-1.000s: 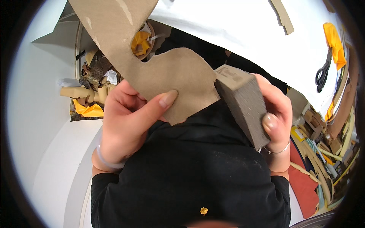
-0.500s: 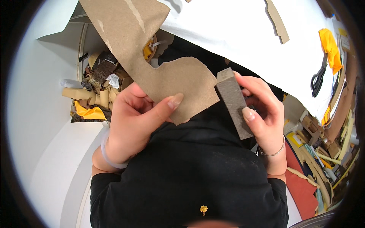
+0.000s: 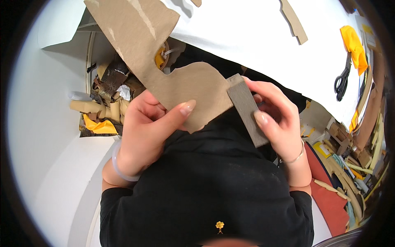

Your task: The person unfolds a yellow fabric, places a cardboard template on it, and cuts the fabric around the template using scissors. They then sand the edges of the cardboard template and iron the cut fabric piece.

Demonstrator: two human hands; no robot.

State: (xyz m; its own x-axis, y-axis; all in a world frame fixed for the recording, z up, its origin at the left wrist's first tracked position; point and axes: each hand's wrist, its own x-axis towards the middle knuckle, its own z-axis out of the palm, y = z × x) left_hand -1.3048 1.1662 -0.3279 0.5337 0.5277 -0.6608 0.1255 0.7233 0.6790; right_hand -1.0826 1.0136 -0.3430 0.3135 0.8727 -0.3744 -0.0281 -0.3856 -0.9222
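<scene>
Between thumb and fingers, my left hand [image 3: 150, 131] pinches the near end of a large brown sheet cutout [image 3: 193, 84], like cardboard or leather, with a curved outline and pale streaks at its far end. The cutout is held up in front of my body, its far part over the edge of the white table. My right hand [image 3: 275, 111] grips a dark grey-brown rectangular block [image 3: 247, 111], like a sanding block, tilted with its top toward the left. The block's upper left side meets the cutout's right edge. My left fingers are mostly hidden beneath the cutout.
On the white table [image 3: 242, 33] lie a narrow brown strip [image 3: 293, 22], black-handled scissors [image 3: 342, 82] and a yellow cloth [image 3: 354, 47]. Scraps [image 3: 113, 90] heap up at the left, with a yellow piece [image 3: 98, 124]. Stacked offcuts and a red sheet [image 3: 329, 197] fill the right.
The block in my right hand has moved slightly left and now touches the cutout's right edge. My left hand holds the cutout nearly in place.
</scene>
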